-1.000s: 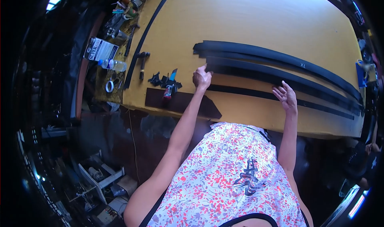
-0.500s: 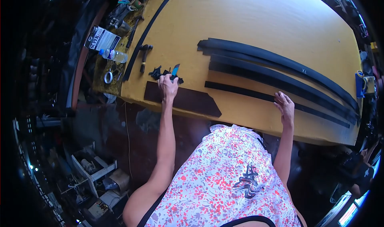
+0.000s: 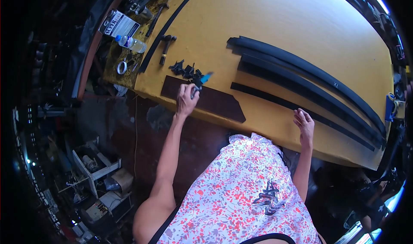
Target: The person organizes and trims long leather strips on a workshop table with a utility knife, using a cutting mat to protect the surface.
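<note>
My left hand (image 3: 188,100) is closed around a utility knife (image 3: 206,77) with a blue part pointing up and right, slightly blurred. The hand is over a dark brown flat piece (image 3: 215,103) with one angled end, along the table's near edge. Just beyond it lies a small heap of black scraps (image 3: 184,68). My right hand (image 3: 305,122) hovers at the near side of a narrow black strip (image 3: 275,98), its fingers loosely bent and apart with nothing in them. Farther back are wider black strips (image 3: 297,78), the rearmost marked in white.
A hammer (image 3: 166,49) lies on the yellow table (image 3: 206,24), left of the strips. On the side bench stand a metal can (image 3: 122,25), a plastic bottle (image 3: 132,44) and a roll of tape (image 3: 122,67). Blue-handled scissors (image 3: 390,107) are at the right edge.
My left hand has lifted the knife from beside the scraps and drawn it toward me, over the brown piece. My right hand stays near the narrow strip. The view has shifted slightly.
</note>
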The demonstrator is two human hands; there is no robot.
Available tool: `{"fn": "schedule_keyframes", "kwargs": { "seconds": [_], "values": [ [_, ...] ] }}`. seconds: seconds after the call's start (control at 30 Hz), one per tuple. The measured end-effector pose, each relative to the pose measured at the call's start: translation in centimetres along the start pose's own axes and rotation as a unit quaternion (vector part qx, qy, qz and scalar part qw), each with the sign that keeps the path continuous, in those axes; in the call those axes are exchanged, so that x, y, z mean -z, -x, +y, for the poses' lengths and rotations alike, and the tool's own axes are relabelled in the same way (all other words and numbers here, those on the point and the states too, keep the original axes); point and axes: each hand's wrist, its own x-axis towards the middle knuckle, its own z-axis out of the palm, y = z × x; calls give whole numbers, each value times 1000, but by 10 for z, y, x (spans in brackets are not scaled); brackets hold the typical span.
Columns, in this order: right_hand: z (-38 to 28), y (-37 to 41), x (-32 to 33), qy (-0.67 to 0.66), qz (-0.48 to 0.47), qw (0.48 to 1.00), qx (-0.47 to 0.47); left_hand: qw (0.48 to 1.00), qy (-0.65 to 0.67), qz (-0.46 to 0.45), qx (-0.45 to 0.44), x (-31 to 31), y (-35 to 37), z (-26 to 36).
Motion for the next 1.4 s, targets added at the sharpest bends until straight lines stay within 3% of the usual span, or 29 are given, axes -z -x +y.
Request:
{"fn": "schedule_keyframes", "kwargs": {
  "seconds": [0.13,0.2,0.4,0.53,0.77,0.9,1.0,1.07,1.17,1.2,1.33,1.4],
  "values": [
    [0,6,-5,14,16,1000,-4,999,-10,-34,-14,-12,25,-4],
    [9,6,-3,23,9,1000,-6,1000,1,18,16,-15,21,-7],
    [10,2,-4,51,-4,999,-1,989,26,61,130,4,-25,-47],
    [2,6,-4,77,0,997,13,987,-36,108,118,10,-40,-70],
    [15,13,8,66,19,997,24,998,-33,-27,55,4,1,-8],
    [16,19,5,66,8,998,19,988,-4,23,153,4,-8,-48],
    [16,18,6,69,5,997,21,983,-15,60,171,23,-16,-58],
    [14,17,6,70,9,997,23,986,-14,50,155,30,-11,-49],
    [11,18,8,77,22,996,35,996,-34,-57,64,32,5,-34],
    [14,17,9,75,19,996,37,996,-34,-56,64,31,5,-38],
    [17,18,6,82,1,996,28,985,-23,24,168,32,1,-76],
    [19,18,5,88,-7,996,31,986,-12,47,158,35,-5,-78]
  ]
}}
